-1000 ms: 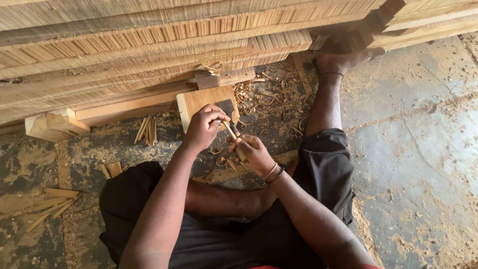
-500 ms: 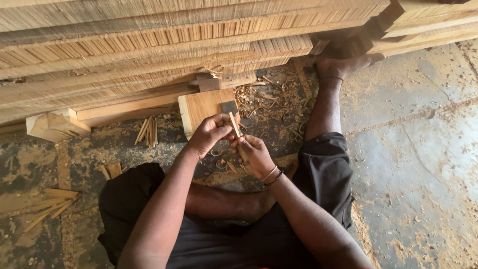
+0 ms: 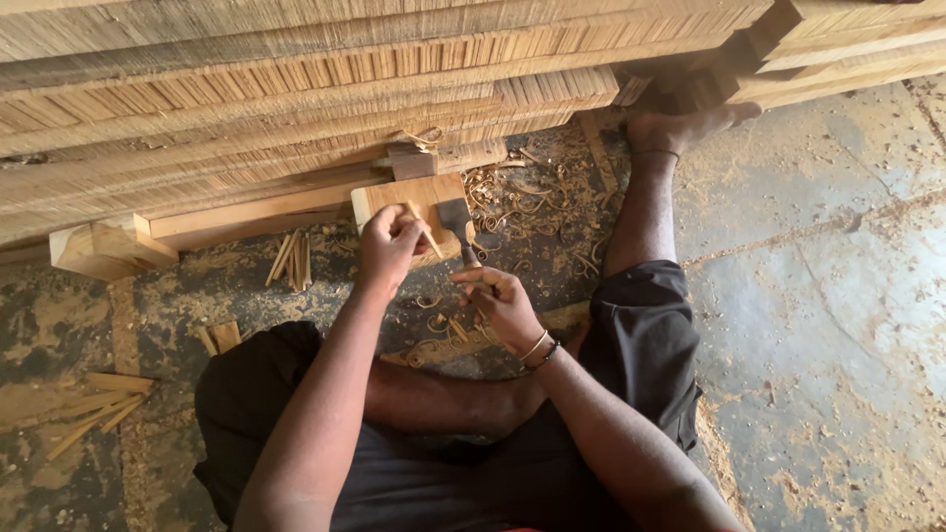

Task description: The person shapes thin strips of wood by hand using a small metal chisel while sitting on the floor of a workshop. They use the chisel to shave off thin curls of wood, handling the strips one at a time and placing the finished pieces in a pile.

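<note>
Seen from a head camera looking straight down, a person sits on a dusty concrete floor (image 3: 808, 325) with one leg stretched forward and the other folded in, wearing dark shorts. The left hand (image 3: 389, 246) is closed around a thin wooden stick (image 3: 426, 232), pinching it between fingers and thumb so that the stick slants down across the top of a pale wooden block (image 3: 404, 197). The block lies on the floor just in front of the person, touching a long pale batten (image 3: 246, 212) that runs off to the left. The right hand (image 3: 503, 300) is clenched around the handle of a short blade (image 3: 455, 219), a flat grey piece of metal whose edge rests on the block just beside the stick; whether the edge touches the stick cannot be told. The right wrist carries two thin bangles (image 3: 537, 347). Curled wood shavings (image 3: 522, 197) lie scattered on the floor around the block and between the hands and the outstretched leg. A small bundle of cut sticks (image 3: 291, 258) lies left of the block, well apart from the hands, and more loose sticks (image 3: 94, 409) lie near the left edge. Across the top of the view, a large stack of long bundled thin strips (image 3: 296, 89) rests on wooden supports, with the outstretched foot (image 3: 680, 126) reaching its lower edge.
</note>
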